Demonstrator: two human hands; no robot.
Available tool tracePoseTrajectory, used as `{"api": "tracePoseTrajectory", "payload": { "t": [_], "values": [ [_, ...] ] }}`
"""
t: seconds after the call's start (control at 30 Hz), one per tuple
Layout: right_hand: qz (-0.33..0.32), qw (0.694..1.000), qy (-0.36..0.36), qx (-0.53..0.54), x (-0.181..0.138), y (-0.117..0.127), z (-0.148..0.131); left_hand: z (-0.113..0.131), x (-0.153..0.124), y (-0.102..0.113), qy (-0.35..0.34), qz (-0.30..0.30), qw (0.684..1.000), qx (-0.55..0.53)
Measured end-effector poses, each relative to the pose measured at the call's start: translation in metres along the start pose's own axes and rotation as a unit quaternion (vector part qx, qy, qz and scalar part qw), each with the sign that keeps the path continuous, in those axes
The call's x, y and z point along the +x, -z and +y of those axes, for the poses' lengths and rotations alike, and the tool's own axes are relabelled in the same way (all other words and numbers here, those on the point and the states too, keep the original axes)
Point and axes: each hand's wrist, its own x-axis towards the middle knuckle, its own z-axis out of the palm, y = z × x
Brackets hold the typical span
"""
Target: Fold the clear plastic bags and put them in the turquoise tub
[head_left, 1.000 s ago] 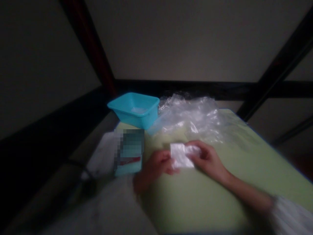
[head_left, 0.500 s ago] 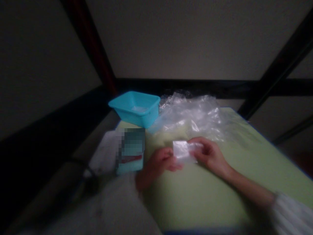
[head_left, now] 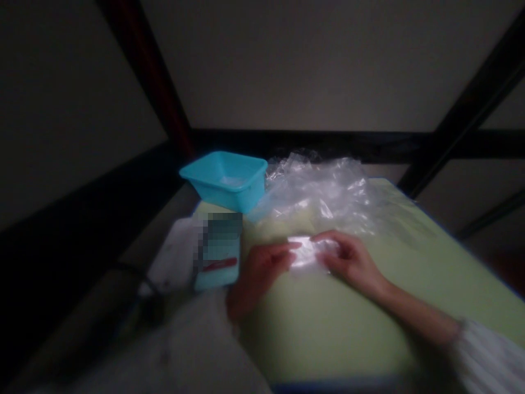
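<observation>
Both of my hands hold a small clear plastic bag point(head_left: 307, 254) just above the pale green table point(head_left: 353, 334). My left hand point(head_left: 258, 271) pinches the bag's left edge, its fingers stretched toward the bag. My right hand point(head_left: 350, 261) curls around the bag's right side. The bag lies flatter and glares in the dim light, so its outline is blurred.
A heap of clear plastic bags point(head_left: 324, 191) lies behind my hands. A turquoise tub point(head_left: 223, 179) stands at the table's back left corner. A teal box point(head_left: 217, 251) sits left of my left hand, with white cloth point(head_left: 172, 262) beside it. Dark bars frame the walls.
The small bag has tipped from upright facing me to lying lower and flatter between my hands. My left fingers have stretched out along its edge. Both hands stayed in place.
</observation>
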Motion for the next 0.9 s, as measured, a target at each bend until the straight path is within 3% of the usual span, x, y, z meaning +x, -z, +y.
{"api": "tracePoseTrajectory", "payload": {
  "t": [0.2, 0.4, 0.67, 0.9],
  "values": [
    [-0.018, 1.000, -0.009, -0.002, -0.002, -0.004, -0.001, -0.002, 0.001, -0.004, 0.005, 0.030, 0.999, 0.036],
    [0.009, 1.000, 0.001, -0.008, -0.001, -0.010, -0.001, 0.000, 0.000, -0.005, 0.027, 0.044, 0.998, 0.026],
    [0.016, 0.998, -0.060, 0.008, -0.002, -0.010, 0.001, -0.004, -0.002, -0.004, 0.076, 0.044, 0.995, -0.050],
    [-0.003, 0.997, -0.068, 0.040, -0.003, -0.007, -0.004, -0.002, -0.003, -0.004, 0.079, 0.031, 0.993, -0.076]
  ]
}}
